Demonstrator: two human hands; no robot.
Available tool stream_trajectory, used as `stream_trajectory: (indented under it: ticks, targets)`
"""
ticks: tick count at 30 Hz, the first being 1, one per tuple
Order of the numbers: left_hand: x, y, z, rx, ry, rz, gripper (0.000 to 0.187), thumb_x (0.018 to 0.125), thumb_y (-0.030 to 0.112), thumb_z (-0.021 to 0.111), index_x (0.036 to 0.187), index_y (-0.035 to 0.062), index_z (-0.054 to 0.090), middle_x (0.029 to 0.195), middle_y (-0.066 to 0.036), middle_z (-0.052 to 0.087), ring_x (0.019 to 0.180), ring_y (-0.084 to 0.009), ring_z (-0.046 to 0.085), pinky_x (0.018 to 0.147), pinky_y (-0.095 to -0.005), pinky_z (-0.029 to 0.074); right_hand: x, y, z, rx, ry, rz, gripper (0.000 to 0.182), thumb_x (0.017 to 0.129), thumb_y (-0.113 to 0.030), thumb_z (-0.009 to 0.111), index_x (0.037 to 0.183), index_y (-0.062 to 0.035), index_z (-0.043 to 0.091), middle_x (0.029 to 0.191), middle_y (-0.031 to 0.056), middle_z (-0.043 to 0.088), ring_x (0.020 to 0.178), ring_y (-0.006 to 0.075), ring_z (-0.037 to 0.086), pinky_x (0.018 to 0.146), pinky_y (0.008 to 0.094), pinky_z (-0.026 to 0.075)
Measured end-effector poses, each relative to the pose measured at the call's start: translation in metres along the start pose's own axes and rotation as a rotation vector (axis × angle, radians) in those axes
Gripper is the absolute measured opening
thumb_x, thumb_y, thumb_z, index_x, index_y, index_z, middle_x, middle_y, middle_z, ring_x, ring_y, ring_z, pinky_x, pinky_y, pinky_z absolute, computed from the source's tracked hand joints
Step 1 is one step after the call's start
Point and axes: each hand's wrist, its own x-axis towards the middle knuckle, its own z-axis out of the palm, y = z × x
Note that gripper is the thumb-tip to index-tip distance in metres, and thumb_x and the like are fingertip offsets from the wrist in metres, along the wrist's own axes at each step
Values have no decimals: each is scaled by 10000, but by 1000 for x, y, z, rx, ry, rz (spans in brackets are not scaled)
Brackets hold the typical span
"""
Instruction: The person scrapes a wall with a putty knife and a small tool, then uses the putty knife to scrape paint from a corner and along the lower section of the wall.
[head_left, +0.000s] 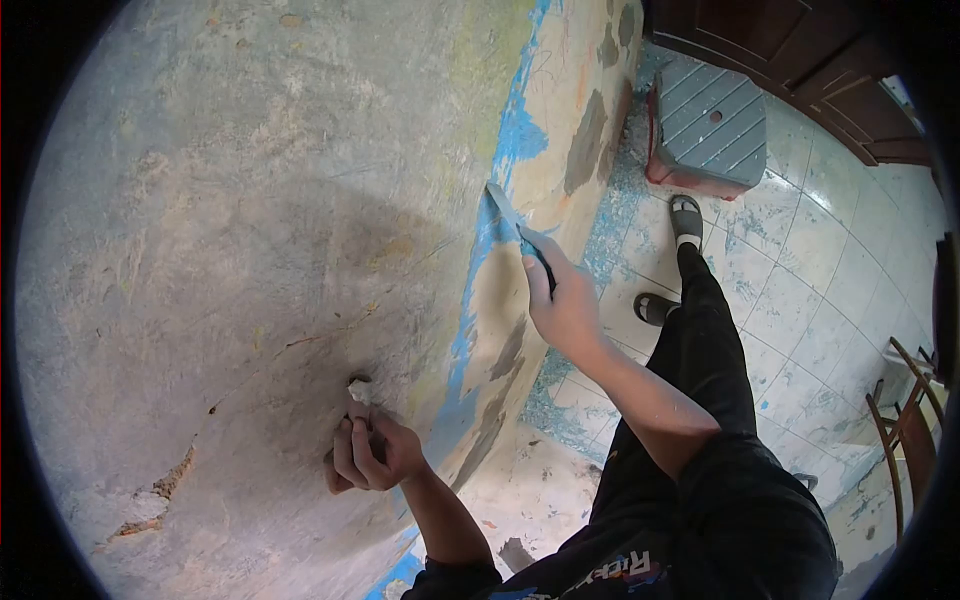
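Observation:
My right hand [562,300] grips a scraper [507,214] by its handle, and the blade lies against a strip of blue paint [492,232] on the wall [260,200]. Lower on the same wall, my left hand [370,455] is closed around a small pale tool or lump [358,392] that presses into a hole in the plaster. The wall is bare grey plaster with cracks, and blue paint is left only along its lower band.
A grey plastic stool [708,122] stands on the tiled floor [800,260] near the wall's base. Paint flakes and dust litter the tiles by the wall. My legs in dark trousers and sandals [686,216] stand beside it. Wooden chair frames [905,430] are at the right.

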Motion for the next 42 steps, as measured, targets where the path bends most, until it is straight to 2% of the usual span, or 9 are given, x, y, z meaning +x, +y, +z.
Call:
stream_trajectory:
  ticks: [1,4,9,13,21,24,29,38,42]
  targets:
    - [-2,0,1,-14,2,-5,256,764,101,886,955,121,717,1013,7,712,1015,-232,533,851,-377,407,-6,6,3,-14,31,-57,343,1015,-175,557,1345,-88,589,828,257,661,766,459,672,657,489,506]
    - [-2,-1,-5,-27,-9,-9,256,763,100,888,953,121,718,1005,9,707,1022,-235,528,847,-380,408,25,-19,-13,27,-82,212,343,1014,-182,559,1343,-92,593,817,249,663,758,461,669,652,486,504]
    - [-1,0,2,0,23,4,275,757,108,897,962,122,714,1004,11,700,1036,-235,516,849,-380,405,-5,2,5,12,41,-7,306,1023,-176,547,1310,-87,609,758,225,648,684,432,653,613,474,487]
    - [-2,-2,-4,-17,-9,8,286,758,99,894,976,119,709,1005,11,700,1032,-234,513,850,-382,402,17,-18,-7,30,-47,206,307,1019,-175,556,1308,-89,610,740,223,632,668,427,642,612,458,488]
    - [3,3,1,-34,19,-20,290,744,3,843,937,156,689,973,12,694,985,-212,507,826,-369,354,-5,-6,-1,49,-35,132,316,1024,-168,548,1324,-82,598,718,225,617,648,415,646,598,457,480]
    - [0,0,1,-40,29,0,264,775,102,880,978,121,712,1013,9,710,1031,-230,510,848,-387,393,17,-14,-4,24,-55,202,326,1022,-169,553,1333,-82,593,726,228,620,658,419,649,602,452,486]
    - [4,7,7,-31,51,-45,272,760,49,858,959,147,699,1002,9,700,1004,-224,504,836,-375,370,-21,-4,1,64,-38,81,311,1028,-172,548,1321,-78,599,723,230,619,650,413,648,591,447,482]
    - [-1,2,4,-19,38,-26,278,767,98,886,984,101,712,1024,-1,701,1035,-237,504,822,-374,422,-18,-4,3,43,-28,106,306,1033,-172,552,1302,-37,607,913,243,671,801,384,701,718,396,525]
    - [-4,0,2,-58,26,-29,278,767,91,884,984,98,712,1024,-6,699,1037,-238,501,821,-374,420,4,-3,-1,24,-51,154,357,1021,-184,548,1363,-89,585,781,237,645,688,419,662,626,447,500]
